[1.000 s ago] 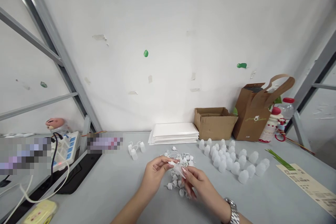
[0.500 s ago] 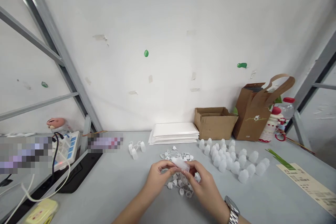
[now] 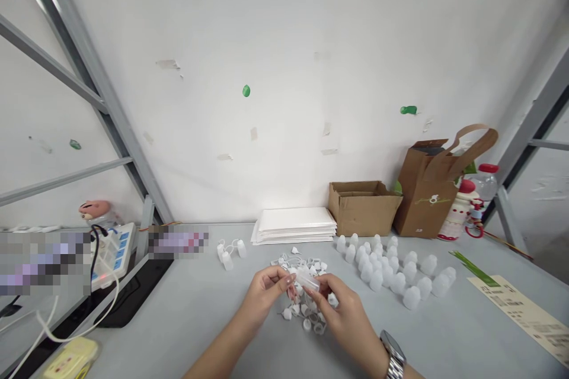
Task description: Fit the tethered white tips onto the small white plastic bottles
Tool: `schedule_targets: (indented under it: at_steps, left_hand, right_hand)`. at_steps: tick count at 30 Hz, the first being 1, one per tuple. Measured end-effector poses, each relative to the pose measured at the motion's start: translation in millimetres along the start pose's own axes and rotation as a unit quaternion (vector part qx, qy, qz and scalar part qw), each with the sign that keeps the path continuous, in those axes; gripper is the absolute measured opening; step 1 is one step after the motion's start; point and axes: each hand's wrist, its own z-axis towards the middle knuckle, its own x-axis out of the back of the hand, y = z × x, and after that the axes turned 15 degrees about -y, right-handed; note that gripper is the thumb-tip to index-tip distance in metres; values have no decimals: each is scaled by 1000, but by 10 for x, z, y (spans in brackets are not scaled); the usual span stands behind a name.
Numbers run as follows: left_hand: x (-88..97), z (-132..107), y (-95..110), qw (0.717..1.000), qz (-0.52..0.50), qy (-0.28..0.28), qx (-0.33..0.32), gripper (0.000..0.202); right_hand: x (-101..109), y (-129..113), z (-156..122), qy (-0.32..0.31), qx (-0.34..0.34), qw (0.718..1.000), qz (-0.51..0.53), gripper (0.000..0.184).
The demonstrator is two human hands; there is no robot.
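Observation:
Between my hands, above a pile of small parts, is a small translucent white plastic bottle (image 3: 307, 280), lying tilted. My right hand (image 3: 340, 303) grips its right end between thumb and fingers. At the bottle's other end, my left hand (image 3: 269, 289) has its thumb and fingers pinched together; whatever they hold there is too small to tell. Beneath and around the fingers lies a pile of white caps with loop straps (image 3: 306, 311), partly hidden by my hands. Several similar bottles (image 3: 377, 266) without caps stand in a group to the right.
A few capped bottles with loops (image 3: 228, 254) stand at the left. Behind are a stack of white sheets (image 3: 296, 225), a cardboard box (image 3: 364, 210) and a brown paper bag (image 3: 424, 201). A power strip (image 3: 116, 254) with cables is far left; a printed paper (image 3: 520, 308) lies right.
My left hand has shifted slightly left and its fingers have moved off the bottle's body to its left end. My right hand stays nearly in place with the bottle.

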Motion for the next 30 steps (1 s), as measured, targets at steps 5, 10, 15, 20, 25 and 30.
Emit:
schedule_targets:
  at_steps: [5,10,15,20,25,30]
  left_hand:
    - [-25,1,22,999,-47,14,-5,26]
    - [-22,-12,35,997,-61,40,0,28]
    - [39,-37,50,998,41,44,-8,26]
    - [84,-63,75,986,151,61,-20,25]
    - [105,-46,134,975,199,93,-22,23]
    - [195,-6,168,981,110,157,-16,19]
  right_hand:
    - [-17,16,-7,10,39,999,-36,10]
    - [-24,47,-18,31,92,988,-117,10]
    - [-14,69,-1,42,138,965,-221,11]
    - [-16,74,21,29,177,935,-307,18]
    - [13,62,11,49,139,955,-259,14]
    - [64,53,4,70,109,971,-201,10]
